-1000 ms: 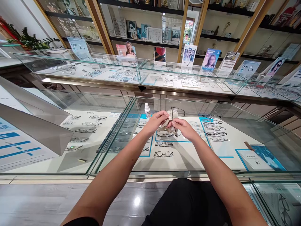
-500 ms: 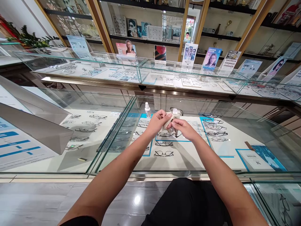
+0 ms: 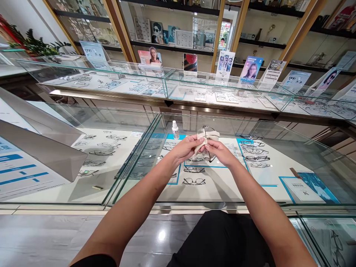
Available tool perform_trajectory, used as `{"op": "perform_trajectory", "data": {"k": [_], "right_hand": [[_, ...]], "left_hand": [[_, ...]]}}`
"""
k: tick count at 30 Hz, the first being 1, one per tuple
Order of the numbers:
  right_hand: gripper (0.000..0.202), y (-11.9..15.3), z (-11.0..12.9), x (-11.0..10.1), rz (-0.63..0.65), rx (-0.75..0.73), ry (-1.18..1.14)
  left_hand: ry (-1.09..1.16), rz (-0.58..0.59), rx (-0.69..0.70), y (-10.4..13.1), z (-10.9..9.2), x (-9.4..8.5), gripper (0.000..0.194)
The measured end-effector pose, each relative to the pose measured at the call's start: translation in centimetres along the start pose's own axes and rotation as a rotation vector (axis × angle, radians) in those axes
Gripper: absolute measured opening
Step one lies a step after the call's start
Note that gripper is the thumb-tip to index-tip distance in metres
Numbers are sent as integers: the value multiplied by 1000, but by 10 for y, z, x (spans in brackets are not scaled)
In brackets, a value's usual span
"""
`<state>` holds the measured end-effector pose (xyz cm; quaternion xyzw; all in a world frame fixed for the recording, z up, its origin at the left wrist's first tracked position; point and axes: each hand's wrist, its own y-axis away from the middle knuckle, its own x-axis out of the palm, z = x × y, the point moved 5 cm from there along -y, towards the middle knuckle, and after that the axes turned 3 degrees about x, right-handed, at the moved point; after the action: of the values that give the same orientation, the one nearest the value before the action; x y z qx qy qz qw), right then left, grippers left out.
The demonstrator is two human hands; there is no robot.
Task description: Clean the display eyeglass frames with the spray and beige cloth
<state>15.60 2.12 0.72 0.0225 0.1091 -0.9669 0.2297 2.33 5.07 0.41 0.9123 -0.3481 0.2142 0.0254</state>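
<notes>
Above the glass counter, my left hand and my right hand meet, both with fingers pinched. Between them is a pale beige cloth, bunched up and draped over a pair of glasses. A dark part of the frame shows above the fingers and a thin dark piece below my right hand. My left fingers press the cloth; my right fingers grip close beside it, at the glasses. The exact contact is partly hidden by the fingers. A small white bottle stands upright on the counter, left of the cloth.
Rows of eyeglasses lie inside the glass counter. At the left stands a large white folded sign. A brochure lies at the right. Behind runs another glass showcase with upright cards.
The cloth has shifted and now spreads out behind my right fingers. The glasses have turned between my hands, and my left hand has dropped slightly.
</notes>
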Motion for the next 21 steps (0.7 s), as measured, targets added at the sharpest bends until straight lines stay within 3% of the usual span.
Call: {"op": "perform_trajectory", "data": {"k": [9, 13, 17, 21], "right_hand": [[37, 0, -2, -1, -24, 26, -96], [39, 0, -4, -1, -14, 29, -78], [38, 0, -5, -3, -30, 29, -84], [40, 1, -1, -4, -57, 27, -33]], "left_hand": [[63, 4, 9, -1, 2, 2, 36], [2, -12, 44, -1, 0, 4, 42], [-133, -34, 86, 3, -6, 5, 34], [-298, -172, 128, 6, -12, -5, 37]]}}
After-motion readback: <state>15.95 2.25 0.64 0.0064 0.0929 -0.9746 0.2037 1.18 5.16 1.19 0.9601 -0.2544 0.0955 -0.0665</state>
